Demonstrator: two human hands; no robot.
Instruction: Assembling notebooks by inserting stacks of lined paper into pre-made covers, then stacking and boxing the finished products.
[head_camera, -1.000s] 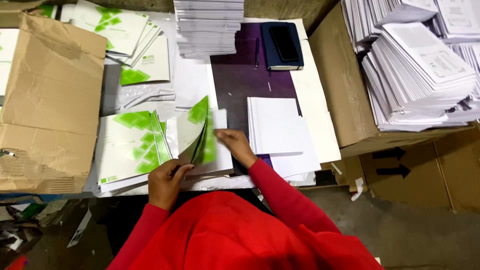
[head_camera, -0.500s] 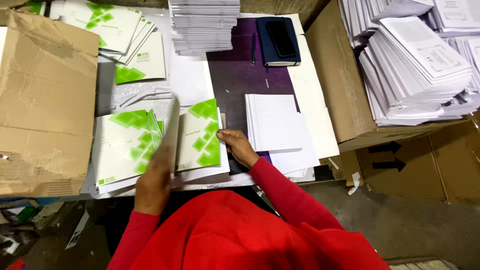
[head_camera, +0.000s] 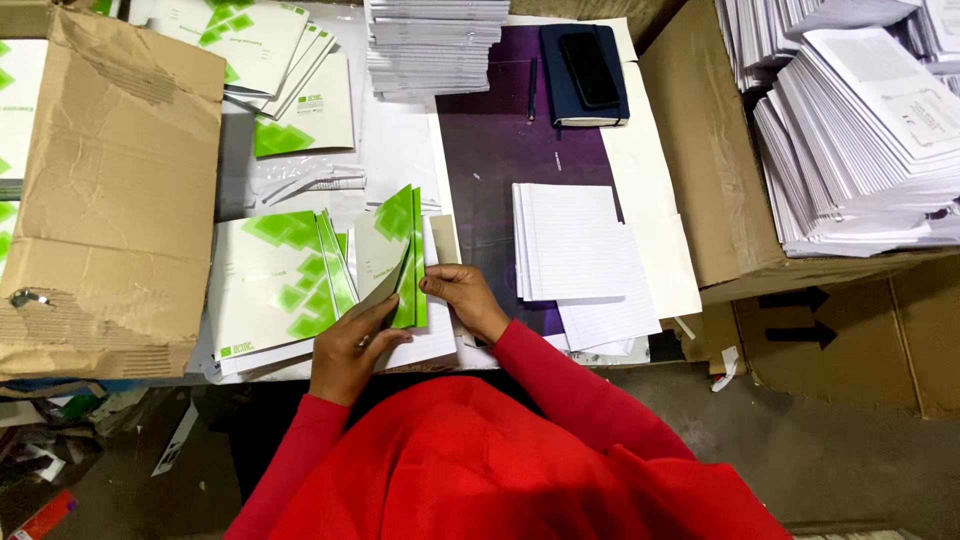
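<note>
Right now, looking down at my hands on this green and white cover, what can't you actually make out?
Head view only:
- Inside of the folded cover: hidden by its own flap and the left hand.
- Sheet under the right hand: mostly covered.
- Print on the paper stacks: too small, cut off at the right edge.
- Table front edge: hidden by the red sleeves.

We see bright, even light from overhead on the bench, glare whitening the paper stacks, the floor dim in shadow, edges slightly bowed, and focus sharp throughout
</note>
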